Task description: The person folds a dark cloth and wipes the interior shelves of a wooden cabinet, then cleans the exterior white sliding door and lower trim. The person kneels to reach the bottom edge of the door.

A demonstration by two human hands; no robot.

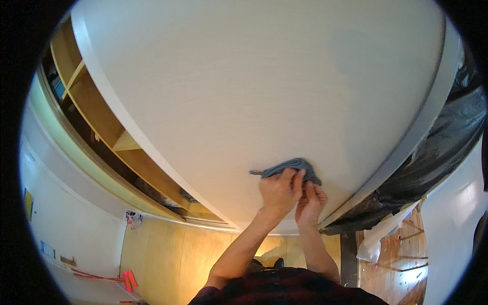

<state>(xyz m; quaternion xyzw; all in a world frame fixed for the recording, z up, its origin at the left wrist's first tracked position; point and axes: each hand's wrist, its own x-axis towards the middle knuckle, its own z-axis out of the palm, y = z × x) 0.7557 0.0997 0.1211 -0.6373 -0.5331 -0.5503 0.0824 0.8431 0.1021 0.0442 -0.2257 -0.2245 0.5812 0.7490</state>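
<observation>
Filling most of the view is a large, smooth off-white panel, pale and evenly lit, its edges bent by the lens. A thin white edge band is seen along its left side and a thicker grey-white band along its right. To the left, wooden shelving with yellowish boards and dark compartments is seen behind the panel. On the right, black plastic sheeting is draped beside the panel's edge, with a white sheet hanging below it over a wood floor. At the near left, a plywood surface is lit warmly, and small red items lie on it.

A grey cloth is pressed flat against the near part of the panel, right of centre — small, crumpled and folded, with one thin corner trailing to the left. The left hand is laid over its lower edge, fingers curled onto the fabric, so the grip is closed on the cloth. The right hand is held just beside the left — its fingertips pinch the cloth's lower right part. Both bare forearms rise from the near edge, above a dark red plaid garment.
</observation>
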